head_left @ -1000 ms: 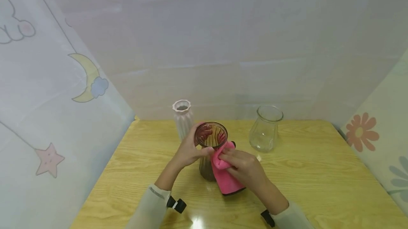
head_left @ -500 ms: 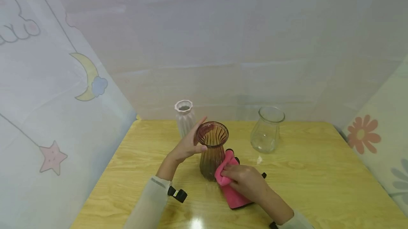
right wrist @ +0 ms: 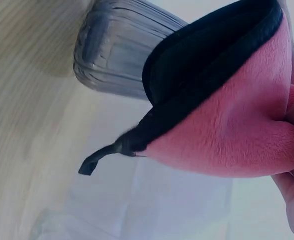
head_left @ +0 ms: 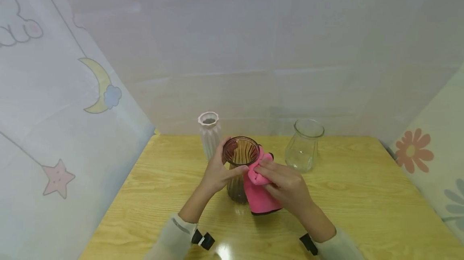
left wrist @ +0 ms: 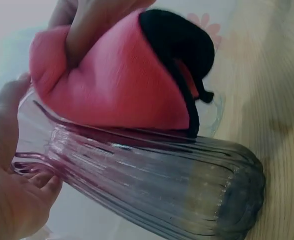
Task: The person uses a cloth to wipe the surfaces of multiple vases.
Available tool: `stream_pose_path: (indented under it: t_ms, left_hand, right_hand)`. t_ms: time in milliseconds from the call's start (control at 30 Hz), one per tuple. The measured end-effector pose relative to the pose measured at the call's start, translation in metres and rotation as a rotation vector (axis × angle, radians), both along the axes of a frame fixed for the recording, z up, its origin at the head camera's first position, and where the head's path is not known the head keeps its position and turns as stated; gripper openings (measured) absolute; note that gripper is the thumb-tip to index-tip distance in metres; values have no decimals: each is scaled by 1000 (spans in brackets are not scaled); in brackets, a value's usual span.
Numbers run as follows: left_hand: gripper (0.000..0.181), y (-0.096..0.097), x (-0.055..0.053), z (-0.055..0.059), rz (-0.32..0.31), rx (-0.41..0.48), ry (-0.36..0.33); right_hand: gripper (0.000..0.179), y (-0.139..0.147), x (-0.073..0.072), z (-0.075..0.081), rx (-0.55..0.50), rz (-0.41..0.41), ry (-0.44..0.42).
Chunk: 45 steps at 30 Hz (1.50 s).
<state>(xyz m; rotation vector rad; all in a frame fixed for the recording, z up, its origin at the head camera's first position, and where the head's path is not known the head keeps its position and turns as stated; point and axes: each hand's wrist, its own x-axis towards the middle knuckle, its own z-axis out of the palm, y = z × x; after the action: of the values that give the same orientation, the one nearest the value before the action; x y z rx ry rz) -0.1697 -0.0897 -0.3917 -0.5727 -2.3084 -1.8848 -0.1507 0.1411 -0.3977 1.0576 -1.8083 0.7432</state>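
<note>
A ribbed, tinted glass vase [head_left: 237,191] stands upright on the table, its base dark grey and its upper part reddish brown. Near the rim, my left hand [head_left: 217,173] holds it from the left, thumb in front and fingers behind. My right hand [head_left: 288,183] grips a bunched pink cloth [head_left: 262,199] with a black edge against the vase's right side, just below the rim. From the left wrist, the cloth [left wrist: 117,85] overlaps the vase's upper side. A black hanging loop [right wrist: 94,160] sticks out from the cloth's corner in the right wrist view.
Behind my left hand stands a white fluted vase [head_left: 210,139] with a scalloped rim. A clear glass vase [head_left: 302,151] stands at the back right of the wooden table [head_left: 362,203]. Pale printed sheets [head_left: 235,50] enclose the table's back and sides.
My right hand first went down the vase's side with the cloth, then back up towards the rim. My left thumb and fingers have closed more around the vase's neck since half a second ago.
</note>
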Motion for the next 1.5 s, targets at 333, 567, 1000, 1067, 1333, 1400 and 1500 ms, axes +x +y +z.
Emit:
stream_pose_path:
  t_ms: [333,567,1000,1067,1333,1400,1500]
  left_hand:
    - [101,-10,-16,0,-173,8,6]
    - [106,-22,-42,1,-426,74,3]
    - [130,-23,-23,-4,-159,51,-4]
    - [125,-18,-15,-2,-94,23,2]
    - [97,0,-10,0,-17,12,31]
    - [94,0,-9,-1,3,-4,37]
    - [95,1,-10,-1,11,-26,45]
  right_hand:
    - [21,-11,-1,-20,178,-63,-46]
    - [23,-11,6,-39,373,-76,-175]
    - [32,10,10,-13,173,-50,-160]
    - [25,11,8,-3,104,-50,-117]
    - [39,-2,-6,1,16,-15,-53]
    - [40,-4,-7,-2,21,-21,-56]
    - [35,-5,-9,-6,66,-31,-43]
